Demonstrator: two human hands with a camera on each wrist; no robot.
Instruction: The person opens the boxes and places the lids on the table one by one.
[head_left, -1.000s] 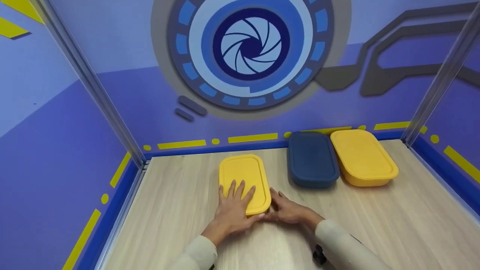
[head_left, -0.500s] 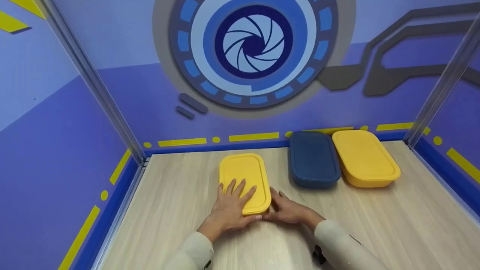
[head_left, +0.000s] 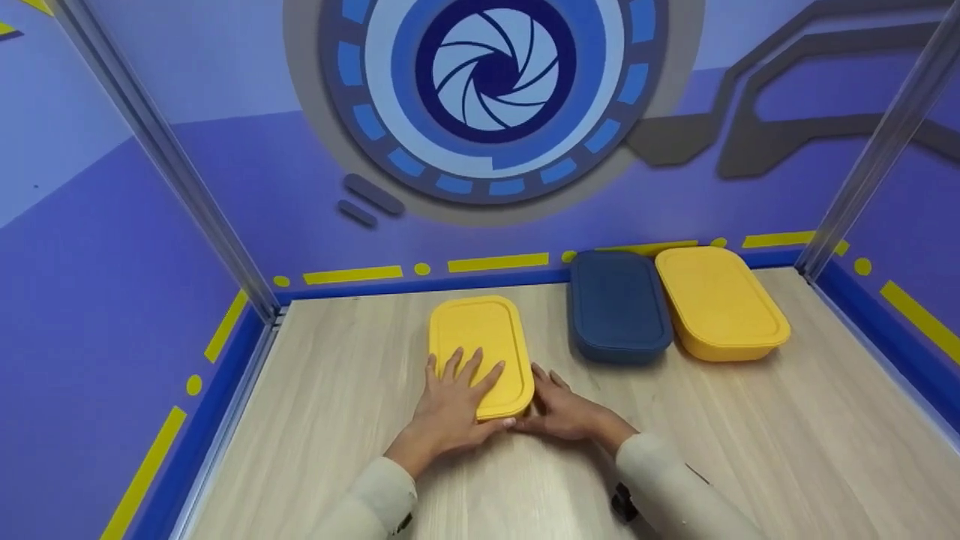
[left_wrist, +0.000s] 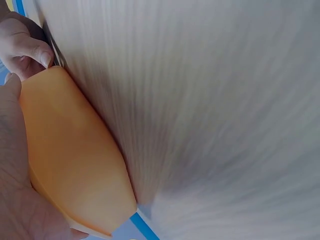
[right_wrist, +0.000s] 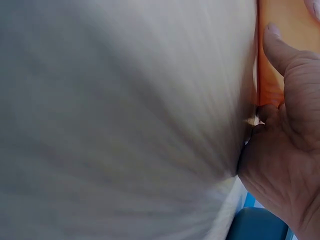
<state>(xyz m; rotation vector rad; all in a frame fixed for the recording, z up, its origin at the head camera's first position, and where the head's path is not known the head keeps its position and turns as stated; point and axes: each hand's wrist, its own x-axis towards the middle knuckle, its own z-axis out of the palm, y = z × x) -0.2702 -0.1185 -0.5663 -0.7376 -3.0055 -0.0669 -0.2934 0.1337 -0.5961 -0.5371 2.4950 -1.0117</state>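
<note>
A yellow lidded lunch box (head_left: 476, 322) lies flat on the wooden table in the head view. My left hand (head_left: 448, 405) rests on its lid, fingers spread, with the thumb along the near edge. At the near right corner my right hand (head_left: 564, 412) holds the box, thumb on the near wall and fingers along the right side. The left wrist view shows the box's orange-looking wall (left_wrist: 75, 145) beside my left palm. In the right wrist view my right thumb (right_wrist: 281, 50) lies against that wall, while the other fingers are partly hidden.
A dark blue lidded box (head_left: 621, 304) and a larger yellow lidded box (head_left: 721, 300) stand side by side at the back right. Blue printed panels (head_left: 360, 247) with metal corner posts (head_left: 169, 157) enclose the wooden table (head_left: 322, 405).
The head view has shifted slightly, so everything sits a little higher in it. Both hands keep their places on the yellow lunch box, which stays where it was.
</note>
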